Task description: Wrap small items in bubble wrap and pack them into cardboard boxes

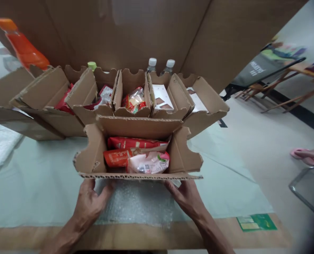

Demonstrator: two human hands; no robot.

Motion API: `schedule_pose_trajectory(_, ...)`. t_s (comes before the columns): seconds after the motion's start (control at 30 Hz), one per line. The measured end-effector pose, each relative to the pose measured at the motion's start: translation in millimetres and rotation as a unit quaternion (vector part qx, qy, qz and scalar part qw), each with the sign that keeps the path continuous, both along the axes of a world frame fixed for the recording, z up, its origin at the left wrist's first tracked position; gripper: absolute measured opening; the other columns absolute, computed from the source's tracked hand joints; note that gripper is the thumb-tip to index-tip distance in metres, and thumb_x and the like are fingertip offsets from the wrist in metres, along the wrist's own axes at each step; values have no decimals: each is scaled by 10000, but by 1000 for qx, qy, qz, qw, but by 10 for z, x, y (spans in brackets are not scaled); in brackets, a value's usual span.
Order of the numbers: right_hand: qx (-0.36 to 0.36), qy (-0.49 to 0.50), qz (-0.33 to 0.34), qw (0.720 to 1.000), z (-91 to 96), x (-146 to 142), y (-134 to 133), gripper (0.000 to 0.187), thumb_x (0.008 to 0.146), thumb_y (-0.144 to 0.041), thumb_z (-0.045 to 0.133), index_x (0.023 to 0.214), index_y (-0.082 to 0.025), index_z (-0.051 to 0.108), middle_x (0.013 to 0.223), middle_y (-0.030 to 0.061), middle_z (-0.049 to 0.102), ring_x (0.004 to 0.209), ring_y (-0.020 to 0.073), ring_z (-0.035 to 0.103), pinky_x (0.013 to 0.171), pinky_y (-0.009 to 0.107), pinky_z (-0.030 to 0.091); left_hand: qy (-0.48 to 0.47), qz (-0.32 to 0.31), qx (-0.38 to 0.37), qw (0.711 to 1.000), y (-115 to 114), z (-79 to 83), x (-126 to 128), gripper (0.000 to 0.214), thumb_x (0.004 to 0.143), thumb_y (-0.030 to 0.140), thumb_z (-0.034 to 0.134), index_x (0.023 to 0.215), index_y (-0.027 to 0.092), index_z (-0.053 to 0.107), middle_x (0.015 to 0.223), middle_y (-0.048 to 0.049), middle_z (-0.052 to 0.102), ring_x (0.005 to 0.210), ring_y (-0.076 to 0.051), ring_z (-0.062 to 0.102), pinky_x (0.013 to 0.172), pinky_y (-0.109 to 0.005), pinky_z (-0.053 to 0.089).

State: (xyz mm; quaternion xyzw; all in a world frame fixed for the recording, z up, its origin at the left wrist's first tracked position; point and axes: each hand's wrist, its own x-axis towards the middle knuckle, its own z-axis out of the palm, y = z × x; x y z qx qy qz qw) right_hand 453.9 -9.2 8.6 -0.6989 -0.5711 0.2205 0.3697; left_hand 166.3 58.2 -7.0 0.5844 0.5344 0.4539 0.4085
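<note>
An open cardboard box [139,127] is nearest me, with a red packet [135,142], an orange-red packet [117,157] and a white and pink packet [148,163] inside. My left hand [89,203] is at the lower left of its front wall, and my right hand [185,197] is at the lower right. Both thumbs point inward along the front, while the other fingertips are partly hidden by the box. Each hand appears to grip the box from below. Clear bubble wrap [138,204] lies under and in front of it, between my wrists.
Behind stands a row of several cardboard boxes [172,114] holding packets and white cards. An orange bottle [27,49] and two white-capped bottles [152,63] rise behind them. More bubble wrap [0,146] lies left. A green packet [256,222] is at the table's front right edge.
</note>
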Motion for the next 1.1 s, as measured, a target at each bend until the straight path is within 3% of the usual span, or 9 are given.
schedule_pose_trajectory(0.1, 17, 15, 17, 1000, 2, -85, 170, 246, 916, -446, 613, 967, -218, 691, 948, 104, 750, 931, 281, 702, 841, 406, 581, -19, 20, 12, 1000, 128, -13, -58, 546, 836, 402, 760, 1323, 250, 563, 1195, -85, 699, 1250, -284, 624, 1155, -444, 450)
schedule_pose_trajectory(0.2, 28, 34, 9, 999, -5, -80, 217, 284, 931, -400, 597, 1136, -216, 666, 1086, 106, 759, 944, 257, 721, 824, 394, 603, -14, -11, 28, 999, 233, 14, -116, 520, 881, 359, 727, 1354, 249, 542, 1247, -79, 674, 1225, -244, 630, 1149, -425, 457)
schedule_pose_trajectory(0.4, 126, -56, -102, 985, 44, -109, -322, 300, 984, -243, 593, 1275, -236, 665, 1258, 98, 739, 1127, 254, 713, 948, 444, 593, 153, 15, 141, 978, -87, 169, -401, 639, 912, 255, 691, 1508, 277, 462, 1431, -96, 594, 1314, -264, 581, 1163, -488, 444)
schedule_pose_trajectory(0.53, 169, -127, 48, 976, 107, -610, -389, 319, 972, -127, 563, 1253, -228, 673, 1260, 99, 742, 1154, 256, 697, 971, 454, 568, 245, -142, 247, 927, -311, 279, -272, 371, 941, 150, 598, 1299, 241, 636, 1284, -87, 684, 1291, -276, 591, 1125, -485, 478)
schedule_pose_trajectory(0.67, 77, -239, 209, 945, -13, -1058, -229, 351, 980, -201, 574, 1320, -163, 649, 1430, 154, 652, 1275, 316, 629, 988, 484, 548, 372, -282, 228, 855, -324, 148, -155, 352, 953, 219, 572, 1291, 175, 658, 1404, -157, 644, 1359, -357, 537, 1157, -588, 423)
schedule_pose_trajectory(0.8, 39, -305, 191, 932, -227, -812, -437, 432, 1023, -295, 547, 1436, -170, 575, 1544, 133, 562, 1432, 316, 508, 1125, 512, 447, 434, -310, 218, 817, -239, -51, -500, 485, 993, 352, 570, 1453, 200, 570, 1583, -156, 507, 1489, -370, 415, 1214, -601, 332)
schedule_pose_trajectory(0.9, 26, -325, 115, 938, -293, -358, -789, 441, 1054, -331, 487, 1467, -187, 544, 1528, 133, 579, 1437, 312, 511, 1109, 510, 437, 437, -296, 218, 821, -216, -87, -850, 529, 1006, 385, 562, 1508, 225, 514, 1627, -149, 454, 1520, -374, 376, 1234, -607, 281)
schedule_pose_trajectory(0.97, 35, -316, 63, 946, -260, -123, -966, 386, 1062, -329, 466, 1407, -206, 590, 1453, 129, 645, 1397, 315, 556, 1066, 503, 456, 415, -276, 205, 842, -216, -30, -983, 501, 1014, 381, 550, 1486, 217, 530, 1600, -159, 483, 1506, -379, 397, 1221, -612, 296)
schedule_pose_trajectory(1.1, 112, -270, -9, 956, -84, -119, -917, 277, 1031, -234, 519, 1273, -209, 649, 1302, 127, 730, 1305, 310, 630, 1023, 487, 475, 327, -217, 239, 888, -196, 184, -900, 356, 997, 256, 581, 1345, 184, 606, 1427, -168, 620, 1403, -342, 516, 1164, -559, 398)
